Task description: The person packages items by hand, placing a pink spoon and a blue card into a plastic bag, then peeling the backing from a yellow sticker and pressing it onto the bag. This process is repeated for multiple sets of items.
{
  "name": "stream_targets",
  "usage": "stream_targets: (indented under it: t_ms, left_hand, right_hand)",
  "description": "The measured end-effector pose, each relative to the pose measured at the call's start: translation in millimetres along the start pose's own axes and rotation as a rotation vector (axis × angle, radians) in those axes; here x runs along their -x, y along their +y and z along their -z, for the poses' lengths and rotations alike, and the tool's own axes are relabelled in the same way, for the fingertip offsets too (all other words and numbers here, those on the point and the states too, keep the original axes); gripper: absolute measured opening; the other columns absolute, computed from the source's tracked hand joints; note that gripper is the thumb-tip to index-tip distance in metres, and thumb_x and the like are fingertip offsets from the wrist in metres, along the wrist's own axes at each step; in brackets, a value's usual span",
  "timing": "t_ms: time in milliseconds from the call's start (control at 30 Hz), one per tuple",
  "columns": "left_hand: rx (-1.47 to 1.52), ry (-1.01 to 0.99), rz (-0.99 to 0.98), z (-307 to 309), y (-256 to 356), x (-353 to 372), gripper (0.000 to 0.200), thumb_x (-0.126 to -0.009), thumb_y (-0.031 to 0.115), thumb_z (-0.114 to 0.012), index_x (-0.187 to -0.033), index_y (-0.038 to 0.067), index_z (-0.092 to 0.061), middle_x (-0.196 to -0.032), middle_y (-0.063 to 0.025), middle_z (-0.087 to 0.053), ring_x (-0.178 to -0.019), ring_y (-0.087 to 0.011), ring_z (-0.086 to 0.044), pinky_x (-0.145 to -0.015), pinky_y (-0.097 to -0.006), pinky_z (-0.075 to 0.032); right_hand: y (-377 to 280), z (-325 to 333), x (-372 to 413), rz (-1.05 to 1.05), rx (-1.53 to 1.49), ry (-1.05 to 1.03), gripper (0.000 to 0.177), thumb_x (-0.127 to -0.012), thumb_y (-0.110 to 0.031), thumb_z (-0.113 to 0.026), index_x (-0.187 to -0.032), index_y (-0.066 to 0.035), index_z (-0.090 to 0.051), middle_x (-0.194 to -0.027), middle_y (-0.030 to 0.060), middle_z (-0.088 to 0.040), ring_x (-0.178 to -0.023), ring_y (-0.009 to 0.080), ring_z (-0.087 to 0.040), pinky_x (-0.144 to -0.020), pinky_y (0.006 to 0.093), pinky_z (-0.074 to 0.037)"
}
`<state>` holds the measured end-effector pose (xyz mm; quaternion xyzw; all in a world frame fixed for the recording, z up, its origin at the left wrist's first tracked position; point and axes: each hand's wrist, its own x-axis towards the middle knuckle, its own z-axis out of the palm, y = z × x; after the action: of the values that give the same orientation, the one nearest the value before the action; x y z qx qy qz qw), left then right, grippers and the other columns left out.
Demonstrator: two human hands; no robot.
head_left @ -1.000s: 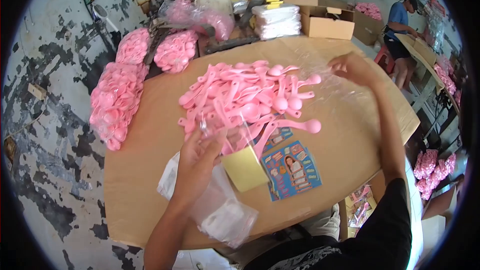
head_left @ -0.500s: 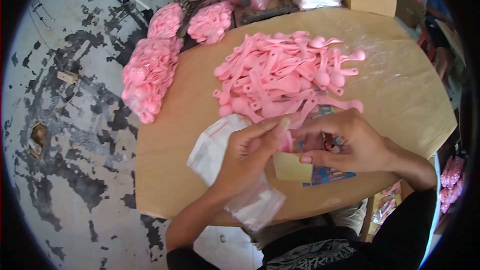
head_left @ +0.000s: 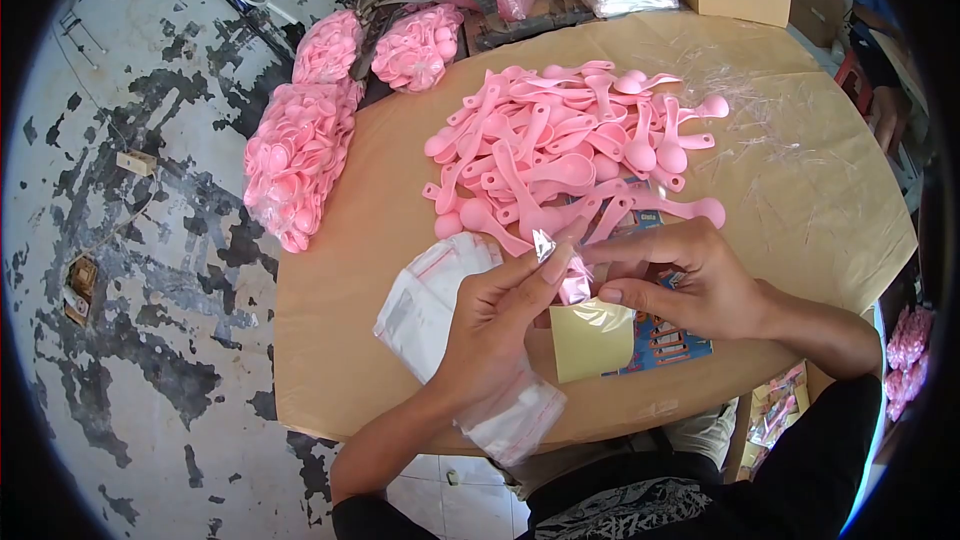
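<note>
Two hands in view, both over table (head_left: 340, 280) near its front edge.

- Left hand (head_left: 495, 325): fingers closed in pinch on one clear sleeve (head_left: 574, 287).
- Right hand (head_left: 700, 285): thumb and fingers curled, pinching same sleeve from opposite side.
- Sleeve held between hands, just above one yellow card (head_left: 590, 342). Pink content inside, count not discernible.
- Under left hand: one stack of flat clear bags (head_left: 425, 305).
- Printed cards (head_left: 670, 340) beneath yellow card, number unclear.
- Loose pink spoons (head_left: 560, 155): one pile, dozens, exact count unreadable.
- Bagged spoon bundles (head_left: 300, 160): three at left edge.

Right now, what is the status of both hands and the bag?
Left hand, right hand: both pinching clear bag, yellow card inside. Pink spoon pile just behind. Spare bag stack under left hand.
</note>
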<state>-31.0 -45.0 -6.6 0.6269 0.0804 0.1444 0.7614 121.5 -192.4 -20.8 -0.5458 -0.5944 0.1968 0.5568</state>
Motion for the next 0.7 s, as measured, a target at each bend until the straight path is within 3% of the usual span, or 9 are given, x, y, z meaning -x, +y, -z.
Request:
stream_targets:
  t_ms: [67,233,333,433,533,700]
  left_hand:
    - [-0.035,-0.025,-0.002,2,3,-1,0.039,-0.101,0.012,-0.044,-0.136,-0.004,-0.044,-0.136,-0.0184,-0.050,-0.113,-0.0211,-0.058,-0.096,-0.0370,-0.050]
    - [-0.079,0.005,0.053,5,7,1,0.039,-0.101,0.016,-0.045,-0.135,-0.004,-0.046,-0.123,-0.0162,-0.059,-0.107,-0.0206,-0.062,-0.089,-0.0350,-0.054]
    - [0.044,-0.002,0.035,8,6,-1,0.036,-0.099,0.016,-0.052,-0.131,0.002,-0.053,-0.106,-0.0045,-0.064,-0.095,-0.0096,-0.062,-0.083,-0.0257,-0.052]
    - [-0.072,-0.045,0.025,8,8,-2,0.033,-0.098,0.016,-0.052,-0.129,0.003,-0.054,-0.101,-0.0047,-0.064,-0.091,-0.0093,-0.062,-0.079,-0.0265,-0.054]
    - [-0.100,-0.054,-0.016,11,3,-2,0.032,-0.098,0.015,-0.052,-0.128,0.002,-0.054,-0.100,-0.0059,-0.064,-0.092,-0.0107,-0.063,-0.079,-0.0279,-0.055]
    - [-0.055,-0.112,-0.001,13,8,-4,0.031,-0.098,0.014,-0.053,-0.127,0.003,-0.053,-0.112,-0.0070,-0.062,-0.098,-0.0136,-0.062,-0.082,-0.0291,-0.054]
  right_hand:
    - [7,3,-3,0.136,0.089,-0.071,0.026,-0.088,-0.003,-0.066,-0.114,-0.004,-0.065,-0.077,0.0067,-0.068,-0.066,0.0069,-0.059,-0.059,0.0238,-0.047]
    - [-8,3,-2,0.014,0.071,-0.030,0.026,-0.089,-0.003,-0.063,-0.115,-0.003,-0.065,-0.078,0.0074,-0.067,-0.066,0.0058,-0.057,-0.059,0.0228,-0.045]
    - [-7,1,-2,-0.026,0.026,0.027,0.027,-0.091,-0.002,-0.060,-0.117,-0.002,-0.064,-0.079,0.0071,-0.067,-0.067,0.0048,-0.056,-0.058,0.0226,-0.044]
    - [-3,1,-1,-0.041,0.007,0.043,0.026,-0.093,-0.002,-0.058,-0.118,0.000,-0.063,-0.079,0.0060,-0.067,-0.068,0.0035,-0.054,-0.058,0.0219,-0.044]
    - [-2,-1,0,-0.047,-0.027,0.071,0.026,-0.093,-0.003,-0.057,-0.118,0.000,-0.063,-0.079,0.0038,-0.066,-0.067,0.0023,-0.053,-0.057,0.0206,-0.043]
    - [-6,1,-1,-0.109,-0.114,0.129,0.027,-0.094,-0.001,-0.053,-0.119,-0.002,-0.064,-0.080,0.0004,-0.066,-0.067,0.0004,-0.053,-0.057,0.0186,-0.043]
